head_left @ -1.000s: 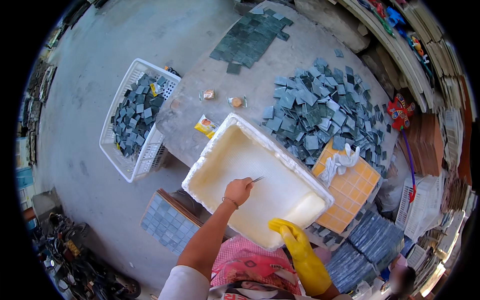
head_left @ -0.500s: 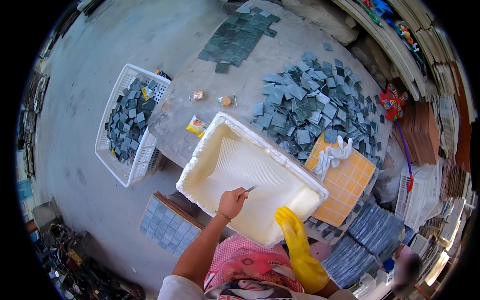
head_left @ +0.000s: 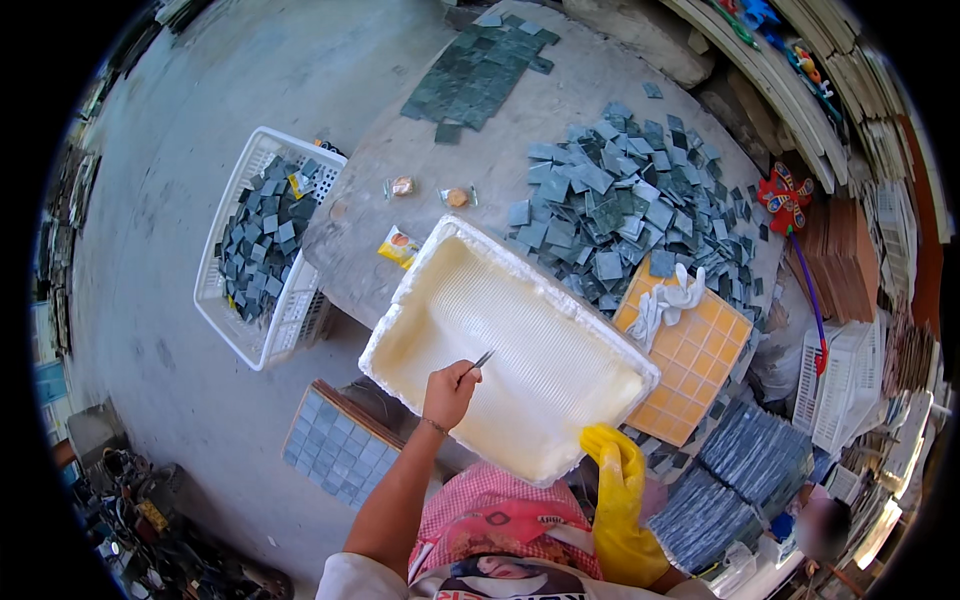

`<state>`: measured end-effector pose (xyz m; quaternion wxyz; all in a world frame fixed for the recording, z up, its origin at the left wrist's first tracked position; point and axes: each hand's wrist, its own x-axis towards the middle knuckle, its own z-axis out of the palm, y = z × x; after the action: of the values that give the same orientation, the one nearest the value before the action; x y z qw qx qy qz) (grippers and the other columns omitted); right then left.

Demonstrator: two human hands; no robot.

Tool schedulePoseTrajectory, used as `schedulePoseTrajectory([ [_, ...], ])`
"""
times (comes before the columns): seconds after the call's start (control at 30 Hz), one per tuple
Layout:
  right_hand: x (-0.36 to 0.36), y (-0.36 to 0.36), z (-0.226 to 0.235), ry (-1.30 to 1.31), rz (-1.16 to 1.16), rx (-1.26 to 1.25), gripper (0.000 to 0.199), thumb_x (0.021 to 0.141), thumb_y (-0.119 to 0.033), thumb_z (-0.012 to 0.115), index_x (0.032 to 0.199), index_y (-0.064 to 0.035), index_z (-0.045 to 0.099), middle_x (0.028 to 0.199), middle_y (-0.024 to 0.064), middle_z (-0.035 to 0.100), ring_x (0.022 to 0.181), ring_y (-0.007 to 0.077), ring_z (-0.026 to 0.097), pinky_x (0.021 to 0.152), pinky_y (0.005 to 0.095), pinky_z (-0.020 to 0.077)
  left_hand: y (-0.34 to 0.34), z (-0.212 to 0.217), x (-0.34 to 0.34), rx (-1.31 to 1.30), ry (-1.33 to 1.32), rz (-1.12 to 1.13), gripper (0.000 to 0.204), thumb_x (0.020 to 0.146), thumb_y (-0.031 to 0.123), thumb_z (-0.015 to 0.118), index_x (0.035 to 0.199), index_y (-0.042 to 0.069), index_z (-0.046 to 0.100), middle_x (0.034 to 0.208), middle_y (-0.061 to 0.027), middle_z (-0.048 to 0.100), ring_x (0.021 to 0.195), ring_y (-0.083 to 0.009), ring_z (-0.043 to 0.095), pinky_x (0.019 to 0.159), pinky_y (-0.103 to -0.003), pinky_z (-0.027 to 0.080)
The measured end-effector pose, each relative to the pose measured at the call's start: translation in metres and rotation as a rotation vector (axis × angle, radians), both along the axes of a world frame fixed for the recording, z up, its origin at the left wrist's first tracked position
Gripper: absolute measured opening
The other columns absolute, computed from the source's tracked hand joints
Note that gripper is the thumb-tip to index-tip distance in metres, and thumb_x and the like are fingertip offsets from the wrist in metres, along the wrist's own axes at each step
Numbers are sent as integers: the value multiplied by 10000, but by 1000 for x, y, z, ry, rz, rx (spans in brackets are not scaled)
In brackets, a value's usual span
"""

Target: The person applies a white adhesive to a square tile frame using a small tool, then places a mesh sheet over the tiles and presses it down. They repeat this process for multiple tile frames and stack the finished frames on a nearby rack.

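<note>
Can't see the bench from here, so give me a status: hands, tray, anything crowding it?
Left hand bare, gripping a thin tool over the white foam tray. Right hand, yellow-gloved, on tray's near edge. Loose grey tiles and orange grid alongside.

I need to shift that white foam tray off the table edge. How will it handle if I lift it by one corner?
The white foam tray probably feels light for its size. Its crumbly-looking rim suggests a corner could snap. The right hand, gloved yellow, grips its near edge, which overhangs the table, so it may tip.

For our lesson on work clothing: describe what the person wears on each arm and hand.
The left hand is bare, with a thin bracelet at the wrist and a bare forearm ending in a white short sleeve. The right hand wears a long, bright yellow rubber glove covering its fingers and forearm.
</note>
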<state>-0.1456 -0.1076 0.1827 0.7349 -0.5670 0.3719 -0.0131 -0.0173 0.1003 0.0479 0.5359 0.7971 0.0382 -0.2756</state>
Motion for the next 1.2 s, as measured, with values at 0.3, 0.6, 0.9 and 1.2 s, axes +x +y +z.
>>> schedulePoseTrajectory([
  [0.3, 5, 2, -48, 57, 304, -63, 398, 790, -51, 592, 1153, 69, 482, 1071, 153, 567, 990, 205, 534, 872, 311, 417, 4, 12, 7, 72, -73, -100, 187, 824, 171, 535, 755, 10, 598, 616, -165, 544, 552, -299, 529, 541, -358, 420],
  [0.6, 33, 20, -128, -16, 466, -220, 349, 807, -132, 616, 1111, 28, 556, 1078, 128, 594, 965, 220, 561, 825, 311, 445, 66, 29, -24, 262, -97, -227, 237, 832, 208, 507, 761, 10, 616, 584, -100, 584, 537, -210, 558, 551, -328, 437],
  [0.9, 40, 63, -73, -186, 477, -317, 298, 829, -50, 547, 1098, 79, 545, 1048, 167, 602, 943, 247, 591, 822, 330, 483, 226, 32, -254, 204, 139, 193, 303, 810, 288, 502, 756, 24, 640, 588, -95, 596, 547, -225, 579, 562, -354, 447],
  [1.2, 41, 153, 96, -221, 790, -457, 244, 865, -53, 486, 1078, 20, 580, 973, 118, 629, 859, 191, 615, 765, 274, 495, 353, -96, -564, 362, 308, 338, 247, 805, 183, 467, 711, 46, 650, 544, -60, 566, 413, -161, 477, 388, -326, 382],
])
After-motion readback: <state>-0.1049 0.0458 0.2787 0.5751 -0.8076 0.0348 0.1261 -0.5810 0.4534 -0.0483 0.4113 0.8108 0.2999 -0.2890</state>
